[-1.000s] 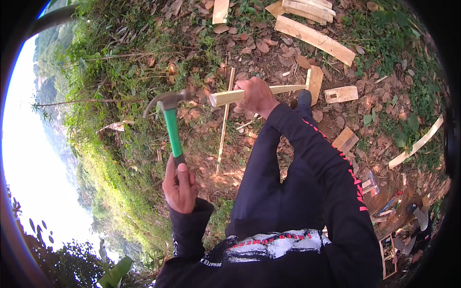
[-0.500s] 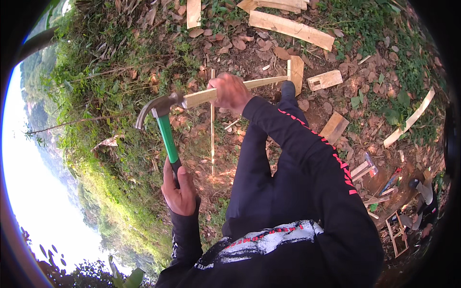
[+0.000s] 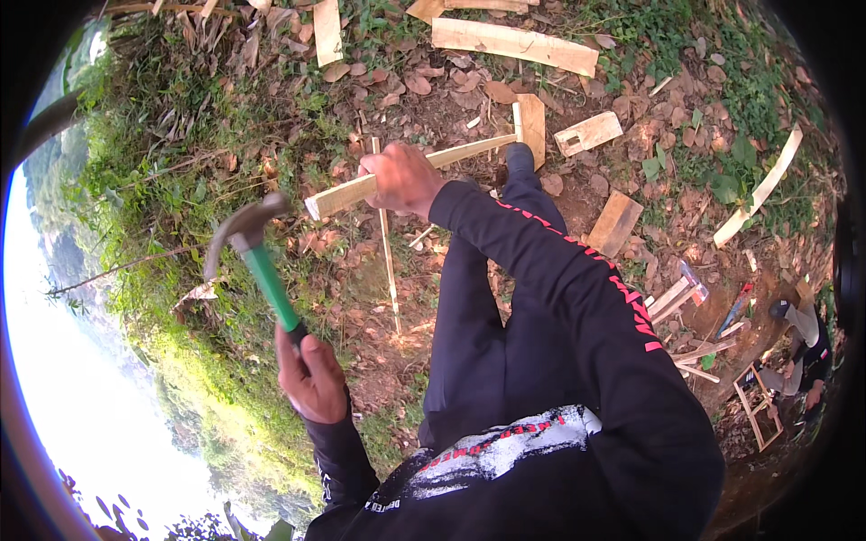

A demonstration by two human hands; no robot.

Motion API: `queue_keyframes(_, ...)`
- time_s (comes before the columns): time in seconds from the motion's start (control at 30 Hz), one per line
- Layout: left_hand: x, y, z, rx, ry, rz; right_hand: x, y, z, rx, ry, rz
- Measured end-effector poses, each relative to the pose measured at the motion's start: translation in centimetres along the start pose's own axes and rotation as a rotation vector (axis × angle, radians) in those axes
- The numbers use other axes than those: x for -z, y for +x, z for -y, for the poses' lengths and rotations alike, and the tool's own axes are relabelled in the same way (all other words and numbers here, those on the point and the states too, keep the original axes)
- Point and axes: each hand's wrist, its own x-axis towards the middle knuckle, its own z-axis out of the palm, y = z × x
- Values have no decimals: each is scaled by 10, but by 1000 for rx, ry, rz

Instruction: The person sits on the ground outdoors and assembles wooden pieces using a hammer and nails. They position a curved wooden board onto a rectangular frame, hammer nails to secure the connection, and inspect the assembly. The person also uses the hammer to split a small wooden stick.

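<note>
My left hand (image 3: 311,374) is closed around the dark grip of a claw hammer (image 3: 268,278) with a green shaft. The hammer's metal head is apart from the near end of a long wooden strip (image 3: 338,197). My right hand (image 3: 401,180) grips that strip a little way in from this end. A thinner wooden stick (image 3: 389,261) crosses the strip beside my right hand; the joint is partly hidden. At the strip's far end stands a short wooden crosspiece (image 3: 518,122), with my shoe (image 3: 520,158) right by it.
Boards lie on the leafy ground: a long plank (image 3: 514,47), a block with a slot (image 3: 588,133) and a curved strip (image 3: 760,187). At lower right are a saw (image 3: 735,309) and a person (image 3: 807,347) beside a wooden frame (image 3: 756,410). Slope vegetation (image 3: 180,307) fills the left.
The hammer head has moved from the strip's near end leftward and down, leaving a gap. My right hand keeps its grip on the strip. The whole view has shifted slightly.
</note>
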Motion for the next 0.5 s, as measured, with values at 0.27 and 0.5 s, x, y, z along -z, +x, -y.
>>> queue_keyframes(0.27, -6, 1, 21, -50, 50, -53, 11, -7, 6, -61, 5, 42)
queue_keyframes(0.5, 3, 0, -31, -84, -257, -387, 16, 2, 2, -148, 123, 215)
